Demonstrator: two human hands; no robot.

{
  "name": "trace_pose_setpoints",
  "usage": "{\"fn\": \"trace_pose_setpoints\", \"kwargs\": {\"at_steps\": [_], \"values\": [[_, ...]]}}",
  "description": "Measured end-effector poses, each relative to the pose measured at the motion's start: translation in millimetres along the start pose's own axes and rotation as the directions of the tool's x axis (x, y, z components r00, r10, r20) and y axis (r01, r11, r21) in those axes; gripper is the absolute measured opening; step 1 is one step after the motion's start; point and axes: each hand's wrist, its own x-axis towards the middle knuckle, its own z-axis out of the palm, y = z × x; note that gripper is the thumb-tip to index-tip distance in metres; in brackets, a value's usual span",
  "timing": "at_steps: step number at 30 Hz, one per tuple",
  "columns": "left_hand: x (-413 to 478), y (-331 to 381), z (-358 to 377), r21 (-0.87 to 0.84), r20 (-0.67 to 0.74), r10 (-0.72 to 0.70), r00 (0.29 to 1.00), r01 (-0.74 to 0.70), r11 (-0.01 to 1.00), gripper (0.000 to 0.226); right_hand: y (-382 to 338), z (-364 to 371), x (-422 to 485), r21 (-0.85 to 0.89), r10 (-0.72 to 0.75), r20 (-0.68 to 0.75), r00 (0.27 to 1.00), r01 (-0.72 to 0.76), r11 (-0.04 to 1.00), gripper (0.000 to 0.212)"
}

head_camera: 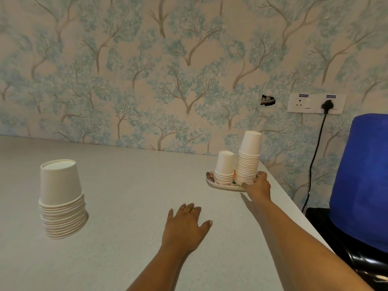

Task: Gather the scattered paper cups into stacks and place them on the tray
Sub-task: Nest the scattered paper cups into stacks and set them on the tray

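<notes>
1. A pale grey speckled table (136, 175) stands against a wall covered in wallpaper with blue-green trees (147, 70).
2. A small pale oval tray (210, 182) lies near the table's far right edge.
3. Two stacks stand upside down on the tray, just beside each other: a short stack of white paper cups (225, 169) on the left and a tall stack of white paper cups (249, 158) on the right.
4. The right hand (257, 185) reaches out to the tray. Its thumb and fingers are curled around the bottom rims of the tall stack, gripping it.
5. The left hand (184, 224) lies palm down on the table with fingers straight and spread, holding nothing.
6. A third stack of white paper cups (60, 198), also upside down, stands on the table at the left, well apart from the tray and from both hands.
7. On the wall at the right is a white socket plate (316, 103) with a black cable (315, 156) hanging from its plug.
8. A bright blue cloth-covered shape (363, 175) stands beyond the table's right edge.
</notes>
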Motion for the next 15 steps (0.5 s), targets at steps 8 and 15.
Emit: {"fn": "trace_pose_setpoints", "kwargs": {"at_steps": [8, 15], "values": [[-53.6, -21.3, -17.5, -0.031, -0.031, -0.049, 0.998, 0.048, 0.998, 0.06, -14.4, 46.4, -87.2, 0.001, -0.044, 0.207, 0.977, 0.045, 0.999, 0.036], [-103.9, -55.7, -38.6, 0.011, -0.053, -0.129, 0.99, 0.13, 0.992, 0.059, -57.1, 104.0, -152.2, 0.109, -0.172, 0.376, 0.911, 0.141, 0.984, 0.032]]}}
